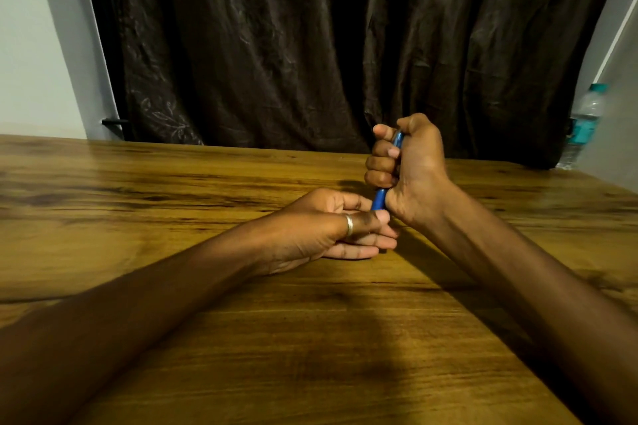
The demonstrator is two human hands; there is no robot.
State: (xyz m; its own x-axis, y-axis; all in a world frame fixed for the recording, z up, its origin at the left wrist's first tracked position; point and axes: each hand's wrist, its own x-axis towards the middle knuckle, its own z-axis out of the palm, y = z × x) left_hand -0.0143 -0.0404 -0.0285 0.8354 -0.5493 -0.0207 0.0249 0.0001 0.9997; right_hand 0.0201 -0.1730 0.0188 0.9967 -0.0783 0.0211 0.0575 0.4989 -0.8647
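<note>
The right hand (411, 166) is clenched round a blue stick (378, 199), upright above the wooden table (207, 338). The left hand (328, 228), just left and nearer, meets its lower end; whether it pinches is unclear. A water bottle (583, 121) stands far right.

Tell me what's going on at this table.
A person works on a blue pen-like thing with both hands above a wooden table. The right hand grips it upright in a fist, fingers wrapped around most of it. The left hand appears to pinch its lower end between thumb and forefinger. What the thing is exactly cannot be told. A water bottle stands at the far right.
</note>
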